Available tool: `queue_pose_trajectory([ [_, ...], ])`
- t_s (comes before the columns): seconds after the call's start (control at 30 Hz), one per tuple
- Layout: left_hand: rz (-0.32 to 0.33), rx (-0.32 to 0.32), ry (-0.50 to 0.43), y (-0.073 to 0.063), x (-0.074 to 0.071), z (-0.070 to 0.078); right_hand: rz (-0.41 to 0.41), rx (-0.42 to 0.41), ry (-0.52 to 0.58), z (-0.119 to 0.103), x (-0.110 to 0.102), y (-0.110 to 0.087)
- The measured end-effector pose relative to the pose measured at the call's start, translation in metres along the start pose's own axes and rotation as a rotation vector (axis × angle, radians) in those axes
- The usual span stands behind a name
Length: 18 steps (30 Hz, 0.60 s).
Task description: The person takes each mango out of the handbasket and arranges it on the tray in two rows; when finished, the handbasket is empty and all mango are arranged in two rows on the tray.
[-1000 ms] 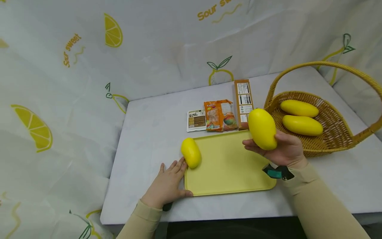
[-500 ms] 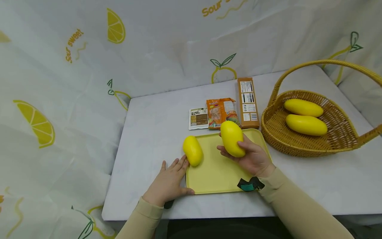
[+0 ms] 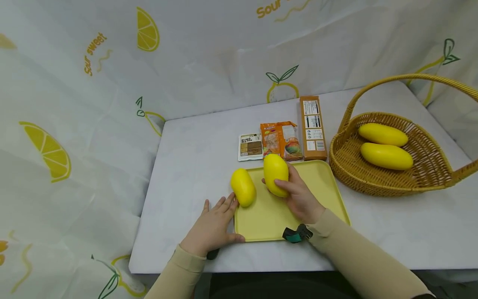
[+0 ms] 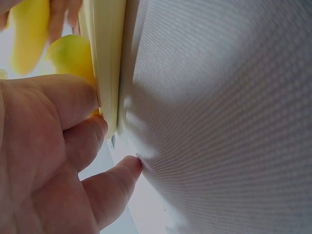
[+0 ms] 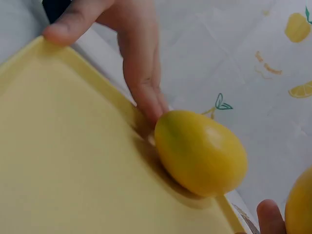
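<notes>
A yellow mango [image 3: 243,187] lies on the left side of a pale yellow tray [image 3: 257,226]. My right hand [image 3: 304,201] holds a second mango [image 3: 275,175] above the tray, close to the right of the first one, thumb on its near side. In the right wrist view only part of this held mango [image 5: 301,209] shows, at the right edge. My left hand [image 3: 210,230] lies with fingers spread at the tray's left edge, thumb at the near corner. Its fingertips reach the lower end of the lying mango [image 5: 200,153], as the right wrist view shows.
On the right stands a wicker basket [image 3: 367,189] with a tall handle, two mangoes [image 3: 386,156] inside. Behind the tray lie a small white-and-brown packet [image 3: 250,147], an orange bag [image 3: 271,140] and a long brown box [image 3: 313,124]. A lemon-print cloth [image 3: 209,62] hangs behind the table.
My right hand has carried its mango leftward from beside the basket to over the tray, near the other mango. The left hand has stayed at the tray's left edge.
</notes>
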<state>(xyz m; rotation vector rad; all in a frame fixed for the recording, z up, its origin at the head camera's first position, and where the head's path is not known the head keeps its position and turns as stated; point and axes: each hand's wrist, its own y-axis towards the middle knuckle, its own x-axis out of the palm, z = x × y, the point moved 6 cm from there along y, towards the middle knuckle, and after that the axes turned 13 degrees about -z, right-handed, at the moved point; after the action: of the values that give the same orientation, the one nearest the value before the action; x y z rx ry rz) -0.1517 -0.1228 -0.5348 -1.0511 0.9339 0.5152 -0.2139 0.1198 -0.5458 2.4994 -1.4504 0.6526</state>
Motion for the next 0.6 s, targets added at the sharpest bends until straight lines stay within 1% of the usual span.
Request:
queue_pose_trajectory([
  [0.17, 0.008, 0.008, -0.005, -0.0004, 0.0, -0.0005, 0.049, 0.072, -0.189, 0.0036, 0.0023, 0.0042],
  [0.37, 0.01, 0.009, -0.001, -0.0014, -0.0015, -0.0002, 0.061, 0.071, -0.264, 0.0023, 0.0037, 0.0056],
  [0.43, 0.006, 0.008, -0.005, -0.0016, -0.002, -0.0001, 0.08, 0.074, -0.322, 0.0029, 0.0019, 0.0052],
  [0.5, 0.002, 0.007, -0.005, -0.0018, -0.0026, 0.0003, 0.108, 0.07, -0.447, 0.0018, 0.0011, 0.0046],
  [0.6, 0.004, 0.006, 0.001, -0.0021, -0.0029, 0.0007, 0.161, 0.07, -0.736, -0.0025, 0.0036, 0.0026],
])
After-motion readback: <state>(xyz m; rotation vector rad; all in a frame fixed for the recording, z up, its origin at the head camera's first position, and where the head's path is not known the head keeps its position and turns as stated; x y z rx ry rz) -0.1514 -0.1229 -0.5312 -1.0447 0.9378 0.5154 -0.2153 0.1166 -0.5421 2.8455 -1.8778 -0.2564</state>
